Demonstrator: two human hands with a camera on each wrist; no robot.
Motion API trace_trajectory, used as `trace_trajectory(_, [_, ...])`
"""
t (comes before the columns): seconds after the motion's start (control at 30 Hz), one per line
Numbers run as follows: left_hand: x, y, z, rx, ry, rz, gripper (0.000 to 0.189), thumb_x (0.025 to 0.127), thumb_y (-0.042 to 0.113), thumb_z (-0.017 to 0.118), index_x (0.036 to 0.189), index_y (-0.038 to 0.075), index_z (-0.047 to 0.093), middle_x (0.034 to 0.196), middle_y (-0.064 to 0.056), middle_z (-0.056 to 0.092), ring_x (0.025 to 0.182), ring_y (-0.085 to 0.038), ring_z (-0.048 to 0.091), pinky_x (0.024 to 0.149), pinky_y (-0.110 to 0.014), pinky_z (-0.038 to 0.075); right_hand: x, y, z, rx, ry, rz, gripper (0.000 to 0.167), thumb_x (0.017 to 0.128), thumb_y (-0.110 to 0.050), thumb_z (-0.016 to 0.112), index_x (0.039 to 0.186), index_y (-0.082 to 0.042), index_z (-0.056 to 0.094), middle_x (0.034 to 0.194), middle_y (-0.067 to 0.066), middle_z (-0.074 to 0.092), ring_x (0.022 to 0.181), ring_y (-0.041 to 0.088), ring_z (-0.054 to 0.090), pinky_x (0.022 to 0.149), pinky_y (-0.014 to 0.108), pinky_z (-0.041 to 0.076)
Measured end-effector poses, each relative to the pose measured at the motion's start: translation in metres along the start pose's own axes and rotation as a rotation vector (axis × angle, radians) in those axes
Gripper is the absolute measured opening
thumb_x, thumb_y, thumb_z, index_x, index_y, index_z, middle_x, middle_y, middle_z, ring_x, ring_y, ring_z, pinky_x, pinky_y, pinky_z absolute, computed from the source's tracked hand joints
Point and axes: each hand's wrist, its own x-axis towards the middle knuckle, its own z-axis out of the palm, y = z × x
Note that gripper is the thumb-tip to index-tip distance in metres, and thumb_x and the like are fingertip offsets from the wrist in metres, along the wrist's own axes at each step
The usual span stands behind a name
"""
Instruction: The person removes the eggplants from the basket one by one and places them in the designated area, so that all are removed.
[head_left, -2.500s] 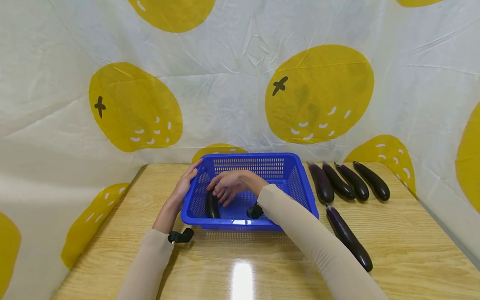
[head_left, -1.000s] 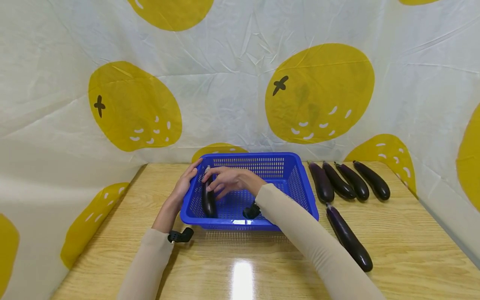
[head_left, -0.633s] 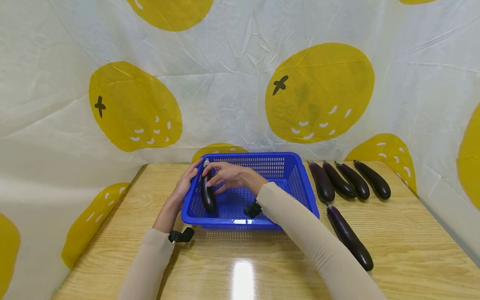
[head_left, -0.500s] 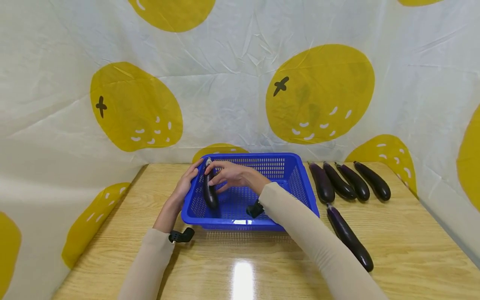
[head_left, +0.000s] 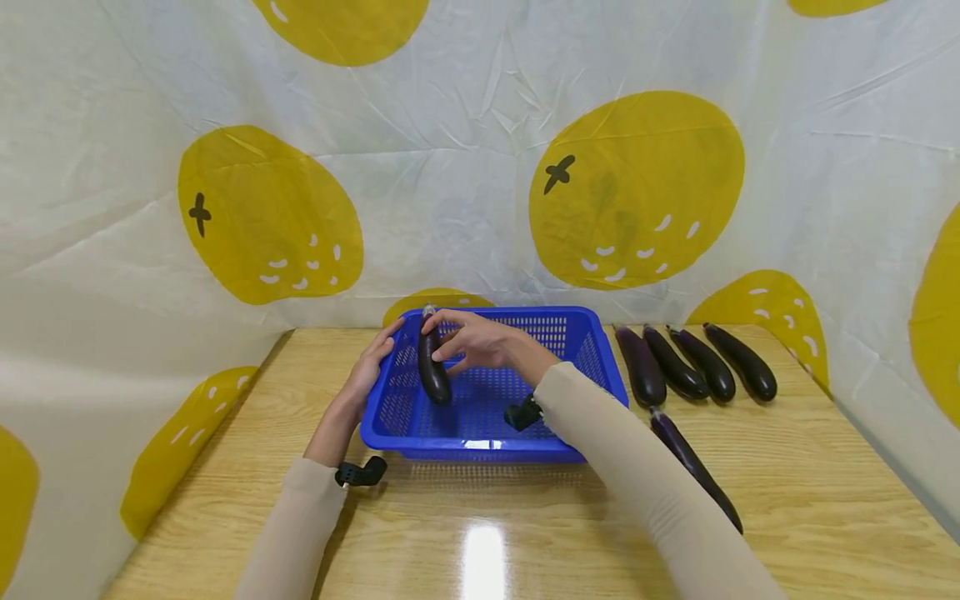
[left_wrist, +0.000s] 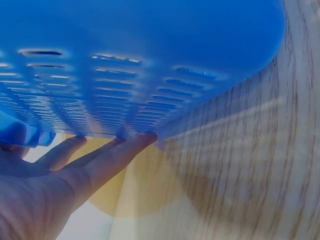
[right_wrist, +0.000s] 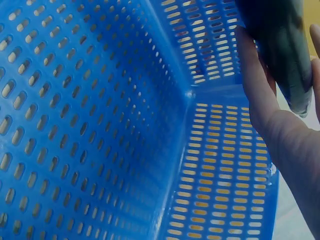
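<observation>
A blue perforated plastic basket stands at the middle back of the table. My left hand holds its left side, thumb at the rim; in the left wrist view straight fingers lie along the outer wall. Inside the basket's left half, my right hand grips a dark, glossy eggplant near its stem end. The eggplant is raised and tilted, stem toward the far rim. In the right wrist view the eggplant sits between thumb and fingers, above the basket wall.
Right of the basket, several eggplants lie side by side at the table's back. Another eggplant lies nearer, slanting, its lower part partly behind the right sleeve. A fruit-patterned curtain hangs behind the wooden table.
My right hand has reached into the basket, taken hold of the eggplant, lifted it and moved it slightly right, away from the left wall. The left hand stays on the basket's side.
</observation>
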Motion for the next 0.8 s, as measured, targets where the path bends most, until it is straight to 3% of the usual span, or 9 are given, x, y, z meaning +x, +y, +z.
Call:
trace_trajectory(0.13, [0.000,0.000,0.001,0.016,0.003,0.014,0.052,0.115,0.029,0.023,0.166,0.024,0.022,0.172,-0.008,0.021,0.152,-0.028,0.028,0.106,-0.022,0.037,-0.007,-0.004,-0.004,0.039,-0.007,-0.026,0.037,0.093,0.012,0.063,0.119,-0.015,0.059,0.131,0.017,0.057,0.112,0.028,0.063,0.088,0.052,0.058])
trace_trajectory(0.47, [-0.001,-0.002,0.000,0.016,0.012,0.041,0.053,0.115,0.027,0.024,0.167,0.019,0.022,0.173,-0.010,0.019,0.156,-0.030,0.022,0.123,-0.043,0.020,-0.025,-0.015,-0.011,0.063,-0.018,-0.116,0.038,0.092,0.010,0.063,0.120,-0.016,0.057,0.140,0.019,0.049,0.115,0.029,0.060,0.089,0.051,0.057])
trace_trajectory(0.8, [-0.001,-0.003,0.000,0.035,0.011,0.037,0.053,0.115,0.030,0.022,0.167,0.022,0.020,0.173,-0.010,0.019,0.149,-0.030,0.029,0.102,-0.021,0.039,-0.050,-0.027,-0.016,0.073,-0.044,-0.177,0.041,0.093,0.012,0.058,0.117,-0.021,0.056,0.133,0.021,0.050,0.108,0.029,0.058,0.083,0.045,0.057])
